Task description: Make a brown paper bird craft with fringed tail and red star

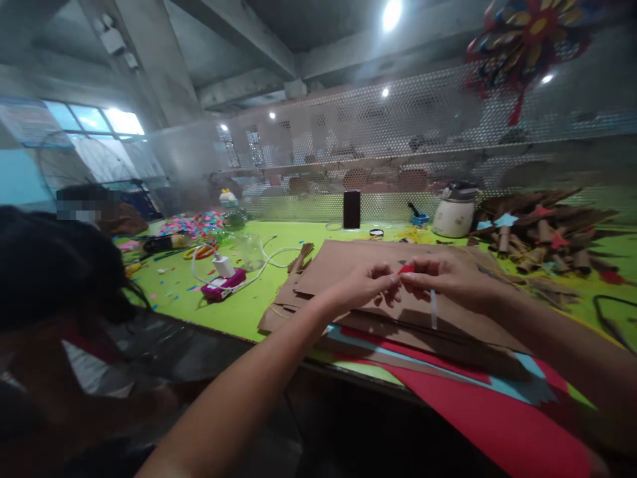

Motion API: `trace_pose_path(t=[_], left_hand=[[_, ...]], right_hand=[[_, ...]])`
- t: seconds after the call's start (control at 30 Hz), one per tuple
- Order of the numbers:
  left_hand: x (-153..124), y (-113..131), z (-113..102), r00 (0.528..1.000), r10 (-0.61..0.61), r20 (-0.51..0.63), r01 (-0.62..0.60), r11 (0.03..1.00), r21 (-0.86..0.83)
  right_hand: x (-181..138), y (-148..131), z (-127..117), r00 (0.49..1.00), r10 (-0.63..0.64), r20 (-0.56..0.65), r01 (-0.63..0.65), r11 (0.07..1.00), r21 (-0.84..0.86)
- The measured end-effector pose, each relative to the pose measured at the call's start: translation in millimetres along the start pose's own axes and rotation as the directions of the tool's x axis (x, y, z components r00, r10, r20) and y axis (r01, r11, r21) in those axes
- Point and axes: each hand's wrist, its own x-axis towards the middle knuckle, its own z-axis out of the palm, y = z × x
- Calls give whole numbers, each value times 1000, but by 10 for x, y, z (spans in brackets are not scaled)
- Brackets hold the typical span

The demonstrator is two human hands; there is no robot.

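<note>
A small red piece (407,269), possibly paper, is pinched between the fingertips of my left hand (373,285) and my right hand (450,282). Both hands are closed and nearly touch each other. Below my right hand's fingers hangs a thin pale strip (434,312); whether it is held or stuck there I cannot tell. Under the hands lies a stack of brown paper sheets (343,265). Red paper (492,411) and light blue paper (535,378) stick out beneath it over the table's front edge.
On the green table (249,249) a purple power strip (223,285) holds a white charger. A dark phone-like slab (351,210) stands at the back beside a pale jug (452,211). Brown paper rolls with stars (542,239) pile up at right. A person (54,279) sits at left.
</note>
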Motion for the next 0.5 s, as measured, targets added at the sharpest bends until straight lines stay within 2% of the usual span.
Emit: trace_pose_path(t=[0.2, 0.33, 0.5], left_hand=[[208, -165, -101, 989, -14, 149, 14, 1000, 2], [367, -314, -110, 986, 20, 165, -12, 999, -47], [440, -459, -38, 985, 13, 171, 9, 992, -126]], right_hand=[[36, 206, -46, 998, 59, -34, -58, 997, 50], [30, 327, -53, 986, 101, -132, -93, 994, 65], [-1, 453, -45, 955, 96, -281, -112, 993, -41]])
